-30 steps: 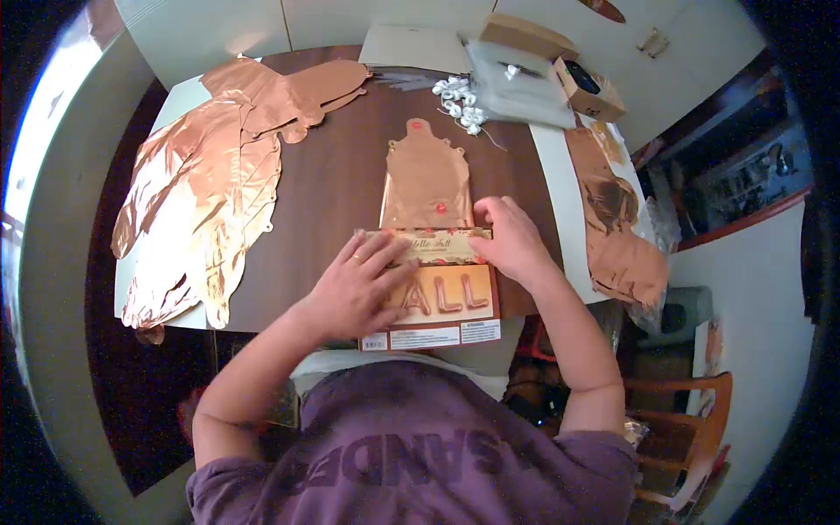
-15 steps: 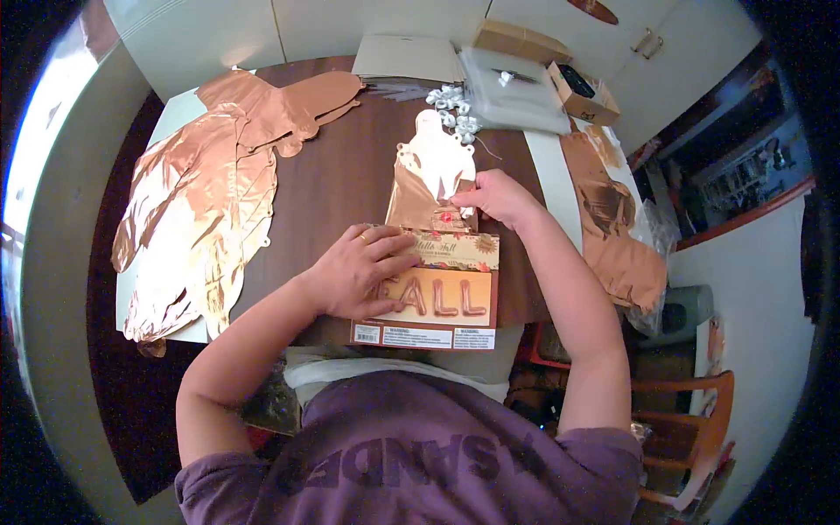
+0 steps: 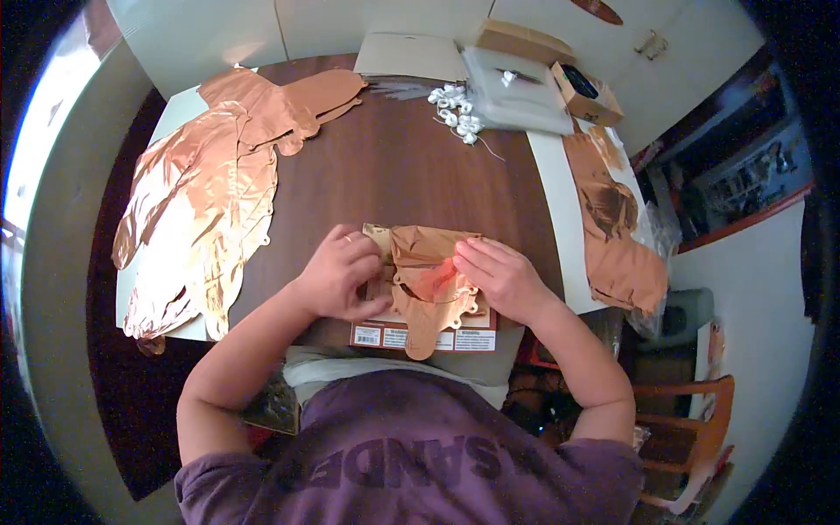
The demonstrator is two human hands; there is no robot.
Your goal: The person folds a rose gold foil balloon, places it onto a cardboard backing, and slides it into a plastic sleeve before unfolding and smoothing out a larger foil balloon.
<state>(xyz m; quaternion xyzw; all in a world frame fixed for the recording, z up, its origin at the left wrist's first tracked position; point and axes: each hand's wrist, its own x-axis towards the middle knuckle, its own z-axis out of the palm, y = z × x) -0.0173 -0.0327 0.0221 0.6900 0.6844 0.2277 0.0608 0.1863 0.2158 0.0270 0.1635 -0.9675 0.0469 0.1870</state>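
A copper-coloured foil balloon lies folded over a printed cardboard packaging card, its rounded end hanging past the card's near edge. Most of the card's print is hidden beneath the foil. My right hand rests on the balloon's right side, fingers stretched out flat against it. At the balloon's left edge is my left hand, its fingers loosely bent and the thumb apart from them, with nothing visible in its grasp.
Large copper foil balloons are piled on the table's left side. Another foil balloon lies at the right edge. Rolls of white ribbon, a stack of clear plastic bags, a small cardboard box and grey card sheets sit at the back.
The foil balloon has come down toward me from beyond the card and now covers its middle. My right hand came down with it and flattened; my left hand lifted off the card, moving slightly left.
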